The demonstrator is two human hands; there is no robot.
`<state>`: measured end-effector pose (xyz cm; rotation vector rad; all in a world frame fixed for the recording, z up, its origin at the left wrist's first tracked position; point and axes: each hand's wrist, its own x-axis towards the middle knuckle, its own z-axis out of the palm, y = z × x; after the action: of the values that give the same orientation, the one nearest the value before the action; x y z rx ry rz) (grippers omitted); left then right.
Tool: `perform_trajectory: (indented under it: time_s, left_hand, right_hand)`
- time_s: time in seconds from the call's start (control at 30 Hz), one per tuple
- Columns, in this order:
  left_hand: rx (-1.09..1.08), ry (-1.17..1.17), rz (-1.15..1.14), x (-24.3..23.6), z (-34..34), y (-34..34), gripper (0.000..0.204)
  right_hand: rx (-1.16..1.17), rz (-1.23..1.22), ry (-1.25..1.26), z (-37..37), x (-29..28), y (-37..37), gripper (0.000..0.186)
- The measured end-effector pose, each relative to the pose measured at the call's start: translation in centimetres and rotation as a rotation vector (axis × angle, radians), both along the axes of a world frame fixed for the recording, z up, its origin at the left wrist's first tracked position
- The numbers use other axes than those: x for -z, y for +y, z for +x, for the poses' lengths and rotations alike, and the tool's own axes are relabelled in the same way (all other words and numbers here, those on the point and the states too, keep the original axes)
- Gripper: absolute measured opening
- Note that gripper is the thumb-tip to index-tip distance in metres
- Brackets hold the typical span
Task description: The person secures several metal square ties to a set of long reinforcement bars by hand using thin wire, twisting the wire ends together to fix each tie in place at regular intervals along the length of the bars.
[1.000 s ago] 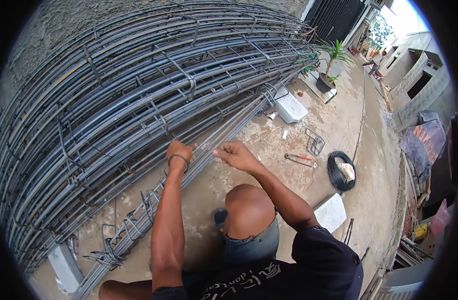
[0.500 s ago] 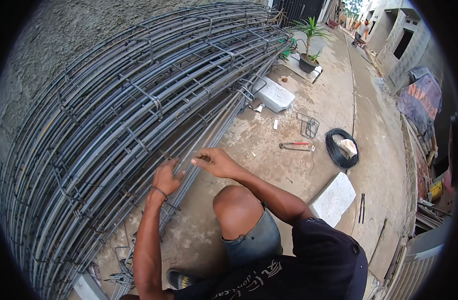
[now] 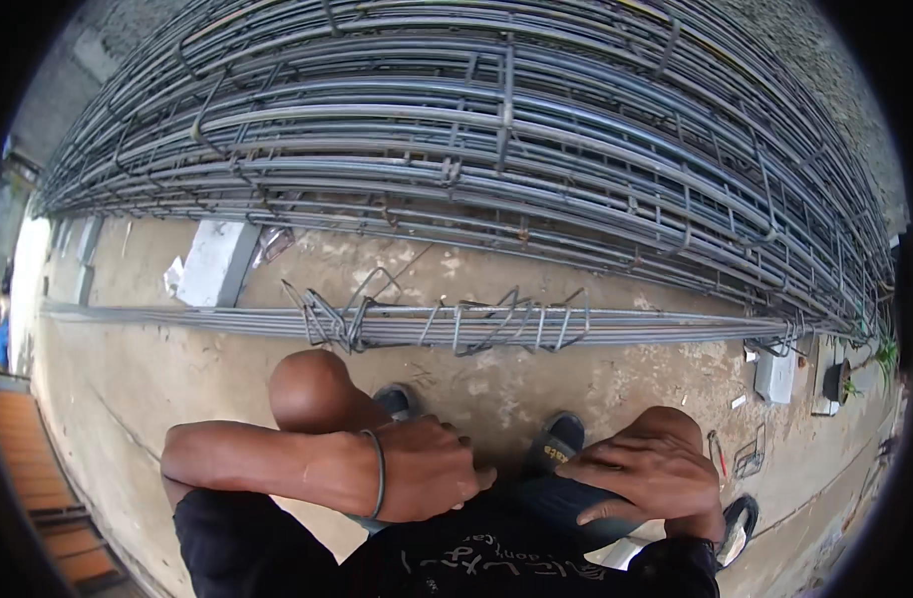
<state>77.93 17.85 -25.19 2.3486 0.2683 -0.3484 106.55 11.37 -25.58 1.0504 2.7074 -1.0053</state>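
Observation:
My left hand (image 3: 427, 468) is drawn in over my lap, a dark band around its wrist. Its fingers curl under, so anything inside them is hidden. Over my right thigh and knee lies my right hand (image 3: 646, 473), fingers outstretched and nothing seen in it. Both hands are apart from the steel. In front of my knees runs a bundle of long thin rebar (image 3: 397, 327), with several bent wire stirrups (image 3: 511, 327) hung around its middle. Beyond it a large stack of rebar cages (image 3: 377, 110) stretches across the view.
A white block (image 3: 217, 261) stands at left behind the bundle; another white block (image 3: 775, 377) is near its right end. Red-handled pincers (image 3: 717, 453) and loose stirrups (image 3: 749, 453) lie on the concrete at right. A potted plant (image 3: 837, 384) stands farther right. Dark sandals (image 3: 563, 439) show below me.
My view has swung left to face the rebar squarely. Both hands have left the bars and come back to my lap and knee, farther apart.

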Motion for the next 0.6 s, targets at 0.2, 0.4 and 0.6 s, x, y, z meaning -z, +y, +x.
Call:
perform_trajectory:
  time_s: [0.2, 0.4, 0.6]
  left_hand:
    - [-0.208, 0.127, 0.536, 5.4, -0.8, -1.6, 0.022]
    - [-0.424, 0.228, 0.048, 6.7, -0.2, 2.0, 0.014]
    - [-0.91, 0.135, -0.188, 3.1, -3.4, -0.3, 0.023]
  right_hand:
    - [0.072, 0.174, -0.349, -3.4, 2.2, 3.2, 0.045]
    - [0.142, 0.195, -0.129, -1.8, 3.4, 5.2, 0.028]
    - [0.188, 0.032, 0.052, -4.1, 0.1, 3.9, 0.023]
